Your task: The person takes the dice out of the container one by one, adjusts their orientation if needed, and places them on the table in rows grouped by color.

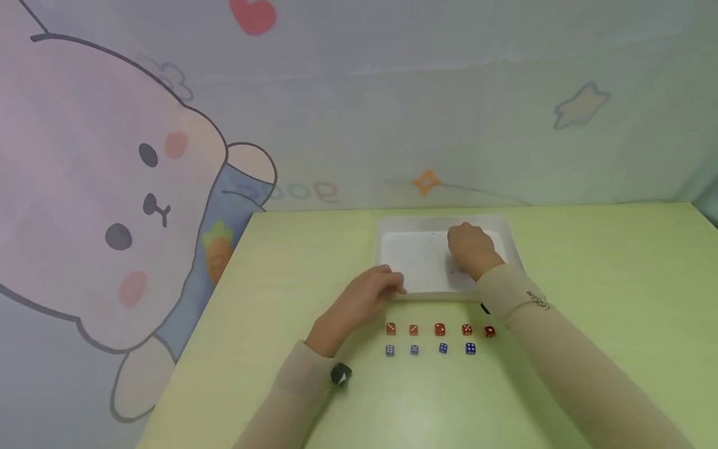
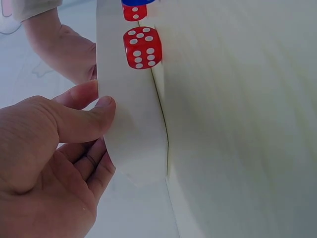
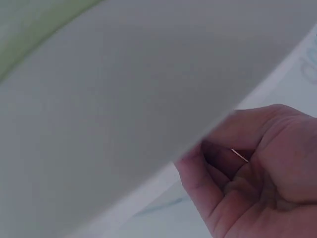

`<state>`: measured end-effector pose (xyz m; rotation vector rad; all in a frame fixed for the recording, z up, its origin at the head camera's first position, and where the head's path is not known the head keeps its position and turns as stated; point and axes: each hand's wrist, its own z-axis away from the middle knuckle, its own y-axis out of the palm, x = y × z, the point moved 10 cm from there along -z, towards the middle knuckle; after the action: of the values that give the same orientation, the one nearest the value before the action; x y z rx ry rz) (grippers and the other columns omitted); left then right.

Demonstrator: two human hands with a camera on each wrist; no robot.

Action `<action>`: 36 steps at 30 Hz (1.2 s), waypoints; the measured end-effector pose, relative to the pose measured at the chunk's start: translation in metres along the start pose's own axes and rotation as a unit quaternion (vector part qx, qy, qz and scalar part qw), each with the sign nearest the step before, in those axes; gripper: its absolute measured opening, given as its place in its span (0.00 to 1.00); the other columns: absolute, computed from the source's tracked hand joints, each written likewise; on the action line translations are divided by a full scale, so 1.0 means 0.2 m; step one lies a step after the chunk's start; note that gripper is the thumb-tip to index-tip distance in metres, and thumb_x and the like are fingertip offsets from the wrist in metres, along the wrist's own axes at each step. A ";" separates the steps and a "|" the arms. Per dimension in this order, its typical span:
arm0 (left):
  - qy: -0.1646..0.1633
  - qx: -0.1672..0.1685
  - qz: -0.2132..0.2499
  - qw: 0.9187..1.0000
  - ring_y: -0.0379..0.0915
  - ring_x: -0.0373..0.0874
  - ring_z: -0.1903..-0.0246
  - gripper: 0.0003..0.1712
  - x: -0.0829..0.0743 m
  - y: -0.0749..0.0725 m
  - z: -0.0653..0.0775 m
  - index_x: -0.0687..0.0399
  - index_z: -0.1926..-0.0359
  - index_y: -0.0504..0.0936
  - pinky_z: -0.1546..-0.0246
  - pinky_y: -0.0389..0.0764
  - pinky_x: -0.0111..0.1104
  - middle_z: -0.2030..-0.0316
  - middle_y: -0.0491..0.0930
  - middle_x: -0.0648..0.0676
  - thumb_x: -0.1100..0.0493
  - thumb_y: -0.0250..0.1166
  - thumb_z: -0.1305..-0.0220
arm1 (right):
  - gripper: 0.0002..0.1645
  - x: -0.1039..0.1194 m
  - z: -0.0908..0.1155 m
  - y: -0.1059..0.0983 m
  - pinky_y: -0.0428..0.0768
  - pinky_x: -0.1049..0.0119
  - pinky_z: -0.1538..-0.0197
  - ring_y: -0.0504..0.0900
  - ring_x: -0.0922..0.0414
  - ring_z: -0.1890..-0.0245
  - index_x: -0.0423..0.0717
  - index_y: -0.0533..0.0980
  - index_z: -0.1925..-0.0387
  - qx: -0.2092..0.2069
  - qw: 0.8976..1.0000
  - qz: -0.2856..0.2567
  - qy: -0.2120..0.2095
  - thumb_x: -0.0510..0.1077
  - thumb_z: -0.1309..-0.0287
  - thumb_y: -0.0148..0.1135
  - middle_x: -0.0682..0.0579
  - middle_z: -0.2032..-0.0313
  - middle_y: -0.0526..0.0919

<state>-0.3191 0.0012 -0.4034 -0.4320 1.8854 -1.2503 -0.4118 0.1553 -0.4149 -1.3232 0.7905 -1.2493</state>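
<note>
A shallow white tray (image 1: 426, 262) sits near the back edge of the table. My left hand (image 1: 367, 293) pinches its front left rim, the thumb on the outer wall in the left wrist view and the other fingers behind the edge. My right hand (image 1: 470, 246) is over the right half of the tray with its fingers curled down. In the right wrist view, the tray wall (image 3: 124, 109) hides those fingertips, so I cannot tell whether they hold anything. In front of the tray lie a row of red dice (image 1: 440, 329) and a row of blue dice (image 1: 443, 348).
The pale green table (image 1: 606, 299) stretches away on both sides. A printed cloth (image 1: 381, 112) with a cartoon bear (image 1: 168, 249) hangs behind and to the left. A small black object (image 1: 341, 374) is at my left sleeve, and another dark bit shows by the right cuff.
</note>
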 end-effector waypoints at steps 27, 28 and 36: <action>0.013 -0.013 0.001 1.000 0.77 0.47 0.61 0.09 -0.03 -0.04 -0.02 0.56 0.64 0.83 0.52 0.82 0.40 0.66 0.81 0.53 0.74 0.66 0.30 | 0.10 -0.01 0.01 -0.05 0.70 0.61 0.71 0.69 0.52 0.73 0.37 0.73 0.75 0.020 1.000 0.002 -0.004 0.27 0.39 0.62 0.43 0.70 0.74; 0.011 -0.011 -0.001 1.000 0.77 0.47 0.61 0.09 -0.03 -0.04 -0.02 0.55 0.64 0.82 0.52 0.82 0.39 0.66 0.81 0.53 0.74 0.66 0.30 | 0.10 -0.01 0.00 -0.05 0.70 0.61 0.71 0.69 0.52 0.73 0.37 0.73 0.75 0.023 1.000 0.000 -0.004 0.27 0.39 0.62 0.42 0.70 0.74; 0.000 -0.009 0.014 1.000 0.77 0.48 0.61 0.10 -0.02 -0.01 -0.01 0.57 0.64 0.83 0.52 0.82 0.40 0.66 0.81 0.53 0.74 0.65 0.31 | 0.05 0.00 0.02 -0.02 0.76 0.56 0.64 0.73 0.48 0.67 0.28 0.77 0.60 0.009 1.000 0.014 -0.008 0.28 0.38 0.64 0.34 0.59 0.80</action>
<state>-0.3189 0.0045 -0.3994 -0.4136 1.8983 -1.2167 -0.4093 0.1569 -0.4099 -1.3017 0.7810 -1.2192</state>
